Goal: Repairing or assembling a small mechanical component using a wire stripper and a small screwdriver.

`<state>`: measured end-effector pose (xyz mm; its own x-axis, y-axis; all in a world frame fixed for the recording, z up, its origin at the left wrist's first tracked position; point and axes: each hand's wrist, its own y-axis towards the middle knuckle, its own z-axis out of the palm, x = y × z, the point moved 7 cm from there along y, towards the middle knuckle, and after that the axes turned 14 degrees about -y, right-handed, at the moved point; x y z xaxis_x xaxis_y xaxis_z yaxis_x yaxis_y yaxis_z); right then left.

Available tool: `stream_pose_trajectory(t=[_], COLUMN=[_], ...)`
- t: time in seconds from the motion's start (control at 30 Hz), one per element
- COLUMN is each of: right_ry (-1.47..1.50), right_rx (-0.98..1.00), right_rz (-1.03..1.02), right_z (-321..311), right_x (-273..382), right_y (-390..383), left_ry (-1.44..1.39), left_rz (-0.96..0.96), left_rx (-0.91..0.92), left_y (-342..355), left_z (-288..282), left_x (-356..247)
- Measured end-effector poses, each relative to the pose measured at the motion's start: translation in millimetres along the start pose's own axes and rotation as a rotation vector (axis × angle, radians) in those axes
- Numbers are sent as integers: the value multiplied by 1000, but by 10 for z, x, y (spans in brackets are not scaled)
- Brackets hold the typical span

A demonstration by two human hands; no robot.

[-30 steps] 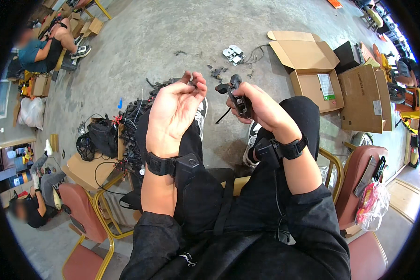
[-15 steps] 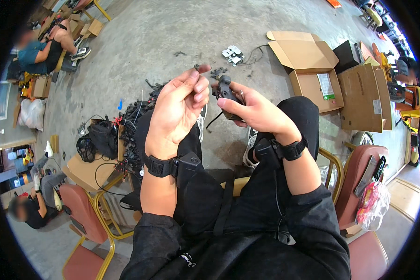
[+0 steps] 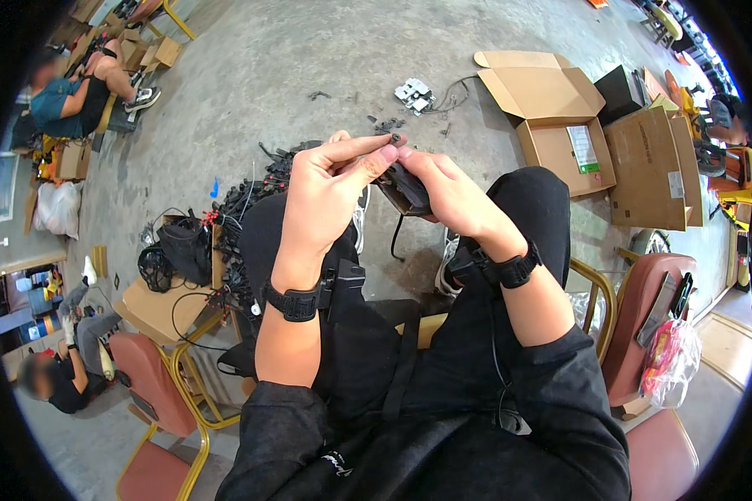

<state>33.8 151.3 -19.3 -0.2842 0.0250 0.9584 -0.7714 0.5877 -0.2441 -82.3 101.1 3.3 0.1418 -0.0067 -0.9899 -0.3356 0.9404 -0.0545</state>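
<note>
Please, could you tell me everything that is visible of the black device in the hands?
The black device has a boxy body that looks like plastic. A thin black cable hangs below it. It is held tilted above the concrete floor. The right hand grips its right side; the left hand is at its far end, where details and exact contact are hidden.
</note>
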Motion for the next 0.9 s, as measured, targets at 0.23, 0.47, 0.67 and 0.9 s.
stream_pose_trajectory(t=[0.23, 0.47, 0.67, 0.9], right_ry=[6, 51, 99, 113], right_rx=[-3, -91, -66, -50], right_rz=[61, 45, 121, 137], right_z=[-15, -54, -104, -122], right_x=[-160, -141, -117, -124], right_y=[84, 94, 60, 48], left_ry=[-422, -412, -421, -378], left_rz=[-177, -189, -224, -267], left_rx=[-94, -113, -104, -81], left_y=[-5, -26, -22, -25], left_z=[101, 115, 173, 158], left_x=[121, 178, 211, 232])
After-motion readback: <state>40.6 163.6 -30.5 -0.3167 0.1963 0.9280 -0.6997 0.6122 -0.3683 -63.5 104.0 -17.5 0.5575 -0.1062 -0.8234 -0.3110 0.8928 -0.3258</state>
